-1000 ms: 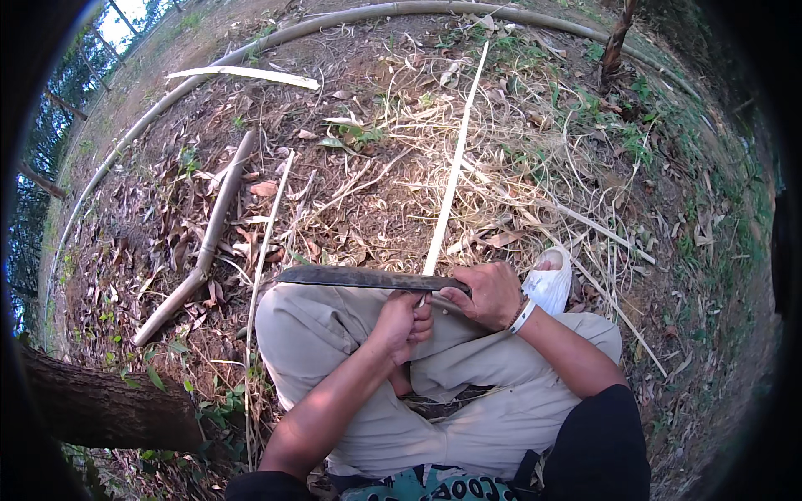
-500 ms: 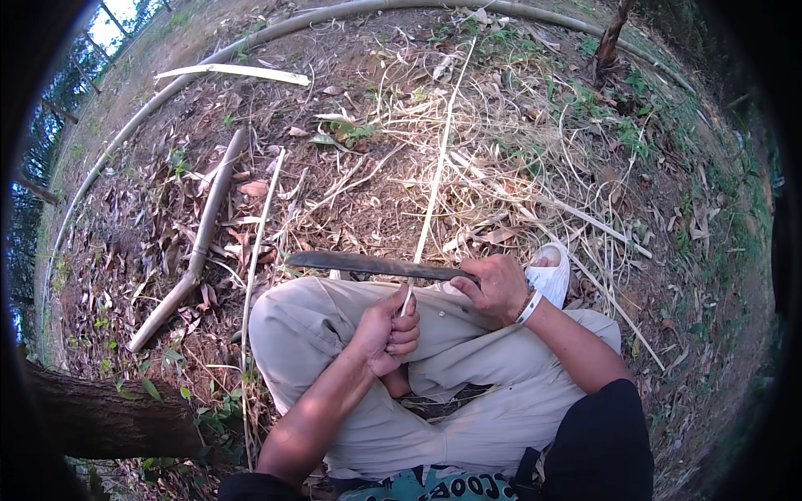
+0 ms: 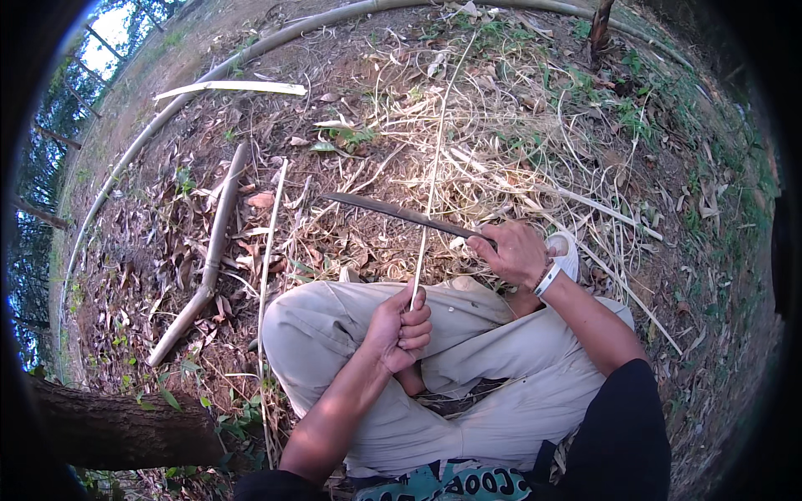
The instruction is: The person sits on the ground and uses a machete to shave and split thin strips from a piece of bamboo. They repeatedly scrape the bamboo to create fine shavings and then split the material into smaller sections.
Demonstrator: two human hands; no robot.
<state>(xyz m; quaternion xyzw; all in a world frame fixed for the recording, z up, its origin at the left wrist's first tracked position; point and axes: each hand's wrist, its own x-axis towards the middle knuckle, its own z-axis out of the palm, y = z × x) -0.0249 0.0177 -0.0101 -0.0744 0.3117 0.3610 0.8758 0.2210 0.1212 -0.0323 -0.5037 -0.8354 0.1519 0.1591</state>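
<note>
On leaf-strewn ground in front of crossed legs in pale trousers (image 3: 317, 330), a thin pale strip (image 3: 436, 159) is held out lengthwise, its near end gripped in the left hand (image 3: 403, 334), whose fingers are curled into a fist around it. A long dark knife (image 3: 388, 210) is held in the right hand (image 3: 514, 255), which is closed around the handle; its blade is pointed leftward across the strip. Whether blade and strip are touching cannot be told.

The step in hand is judged to be the scraping or thinning of the strip. For the next move, a firm left grip would be called for, with the edge laid at a shallow angle and kept clear of the fingers and knee.

No container can be made out. Curled shavings (image 3: 518, 159) are scattered loose on the soil beyond the knife, and a bent stick (image 3: 221, 225) is seen to the left.
</note>
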